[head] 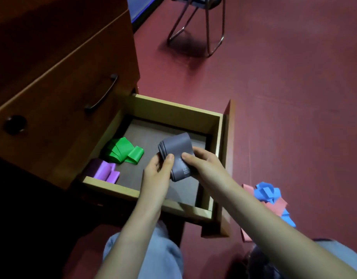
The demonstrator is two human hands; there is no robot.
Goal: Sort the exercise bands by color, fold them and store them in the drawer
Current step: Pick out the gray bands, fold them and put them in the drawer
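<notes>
Closest in, two bare forearms reach out over knees in pale blue jeans; the person seems to be sitting or crouching low in front of the open drawer.

The left hand and the right hand meet over the drawer's middle, and both hold the same folded grey band. The left thumb is laid across the band's near face with the fingers curled behind. The right thumb presses on from the other side and its fingers wrap round the far edge. The band is a thick stack of layers, held above the drawer floor and tilted. Some pale printing shows near its lower end, too blurred to read.

Inside the drawer, to the left of the hands, a green band lies folded in loose overlapping loops. A purple band sits in the near left corner, just beside the green one. I cannot tell whether the two touch.

The drawer is pulled out of a reddish-brown wooden cabinet, whose closed drawer front above carries a dark curved handle.

On the dark red floor to the right, past the right forearm, a blue band and a pink band lie tangled in a loose heap. Farther off stand the metal legs of a chair.
</notes>
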